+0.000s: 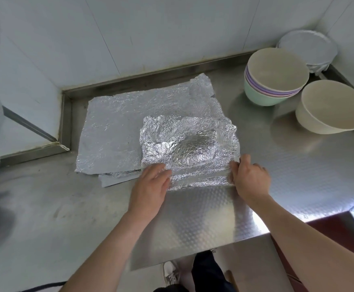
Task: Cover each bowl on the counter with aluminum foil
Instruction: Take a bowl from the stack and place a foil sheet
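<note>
Your two bare hands are down at the near edge of a crumpled sheet of silver aluminium foil on the stainless-steel worktop. Your left hand lies flat-ish over the sheet's near left corner, fingers spread on the foil; how firm that grip is, you can't tell from this angle. Your right hand has the near right corner pinched between thumb and fingers, a closed grip on the foil's edge.

That sheet carries a round, bowl-shaped dent pressed into its middle, and it overlaps a stack of flatter, wrinkled foil sheets lying just behind and to the left, near the raised steel lip at the wall.

Look to the back right corner: a foil-covered bowl sits against the white wall, its top already sealed flat. In front of it stands a nested stack of bowls, a cream one on top, purple and pink rims below, mint green at the bottom, all uncovered. Just right of that stack, a single cream bowl rests tilted toward you, open as well. Both are well apart from the sheet in your hands.
</note>
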The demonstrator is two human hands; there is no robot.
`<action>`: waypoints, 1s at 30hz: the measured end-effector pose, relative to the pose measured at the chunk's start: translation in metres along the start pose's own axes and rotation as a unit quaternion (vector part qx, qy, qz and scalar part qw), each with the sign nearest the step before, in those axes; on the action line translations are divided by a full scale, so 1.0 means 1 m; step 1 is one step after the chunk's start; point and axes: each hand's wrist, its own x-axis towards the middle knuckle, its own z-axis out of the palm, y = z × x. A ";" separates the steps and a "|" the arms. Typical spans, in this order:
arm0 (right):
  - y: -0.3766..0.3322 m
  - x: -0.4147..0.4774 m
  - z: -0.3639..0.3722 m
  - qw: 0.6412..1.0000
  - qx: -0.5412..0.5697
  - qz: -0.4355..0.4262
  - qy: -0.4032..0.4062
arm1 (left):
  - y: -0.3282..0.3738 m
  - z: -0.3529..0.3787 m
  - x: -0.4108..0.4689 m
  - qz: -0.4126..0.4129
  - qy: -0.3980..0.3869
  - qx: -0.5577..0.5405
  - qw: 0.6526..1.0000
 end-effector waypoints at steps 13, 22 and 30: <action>-0.057 -0.019 -0.009 0.978 0.020 -0.191 0.077 | 0.018 0.041 0.005 -0.045 -0.170 0.147 0.973; -0.040 -0.021 0.026 0.948 -0.054 -0.280 -0.142 | 0.014 0.039 0.004 -0.042 -0.193 0.149 0.969; 0.005 -0.006 0.008 0.953 -0.086 -0.245 -0.159 | 0.007 0.033 0.001 -0.021 -0.203 0.157 0.966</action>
